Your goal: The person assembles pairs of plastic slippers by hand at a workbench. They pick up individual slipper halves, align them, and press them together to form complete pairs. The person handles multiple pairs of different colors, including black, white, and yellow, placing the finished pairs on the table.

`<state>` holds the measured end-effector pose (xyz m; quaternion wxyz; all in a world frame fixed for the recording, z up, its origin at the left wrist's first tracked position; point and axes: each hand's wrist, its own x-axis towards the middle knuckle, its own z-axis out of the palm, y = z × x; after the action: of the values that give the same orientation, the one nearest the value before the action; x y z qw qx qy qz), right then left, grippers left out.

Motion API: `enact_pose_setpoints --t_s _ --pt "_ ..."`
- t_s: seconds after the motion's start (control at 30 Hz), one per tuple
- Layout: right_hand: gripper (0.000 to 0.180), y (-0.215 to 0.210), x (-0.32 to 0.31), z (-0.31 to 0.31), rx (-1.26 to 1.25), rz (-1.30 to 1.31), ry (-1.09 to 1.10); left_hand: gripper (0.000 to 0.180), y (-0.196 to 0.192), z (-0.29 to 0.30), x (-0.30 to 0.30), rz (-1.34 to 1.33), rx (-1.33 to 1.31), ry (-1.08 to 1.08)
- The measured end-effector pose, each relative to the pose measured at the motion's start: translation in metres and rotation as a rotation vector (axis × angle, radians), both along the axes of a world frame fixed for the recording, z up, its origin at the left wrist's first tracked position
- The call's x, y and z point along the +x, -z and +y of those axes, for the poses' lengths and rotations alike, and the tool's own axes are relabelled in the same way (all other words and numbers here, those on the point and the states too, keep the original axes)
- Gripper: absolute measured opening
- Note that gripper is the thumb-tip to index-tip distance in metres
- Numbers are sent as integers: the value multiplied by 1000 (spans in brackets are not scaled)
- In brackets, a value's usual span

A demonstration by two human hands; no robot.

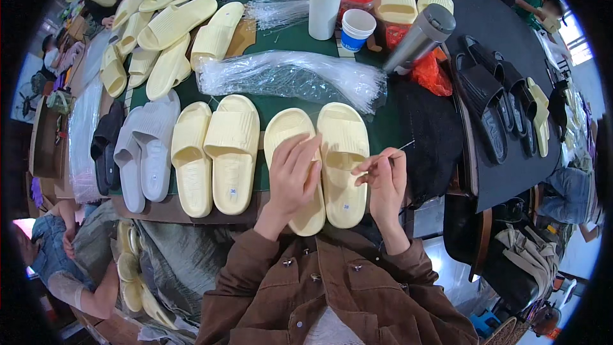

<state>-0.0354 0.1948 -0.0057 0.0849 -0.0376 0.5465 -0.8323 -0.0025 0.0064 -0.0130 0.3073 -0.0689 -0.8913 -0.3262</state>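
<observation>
A pair of cream slide slippers lies in front of me at the table's near edge, toes pointing away. Over the strap of its left slipper (290, 124) is my left hand (292, 169), fingers stretched out and thumb apart, covering much of it. Beside the right slipper (345, 198), my right hand (386, 182) has thumb and forefinger pinched together. A thin strand (407, 145) sticks out by its fingers. Beyond the slippers, a clear plastic bag (274, 80) holds a bundle of fine white strands.
To the left stand another cream pair (233, 153), a grey pair (156, 147) and dark slippers (107, 147). More cream slippers (175, 22) are piled behind. A white tumbler (327, 3), paper cup (356, 30) and steel tumbler (421, 38) stand at the back. Black slippers (482, 99) lie right.
</observation>
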Motion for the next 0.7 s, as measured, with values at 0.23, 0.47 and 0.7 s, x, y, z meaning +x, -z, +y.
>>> enact_pose_setpoints --t_s 0.23,0.47,0.7 --pt "10 -7 21 11 -83 -151 -92 51 -15 5 51 -205 39 79" --pt "13 -19 37 8 28 -308 -468 52 -9 24 72 -559 515 143" --pt "14 -12 36 14 143 -330 -561 21 -10 21 65 -442 635 16"
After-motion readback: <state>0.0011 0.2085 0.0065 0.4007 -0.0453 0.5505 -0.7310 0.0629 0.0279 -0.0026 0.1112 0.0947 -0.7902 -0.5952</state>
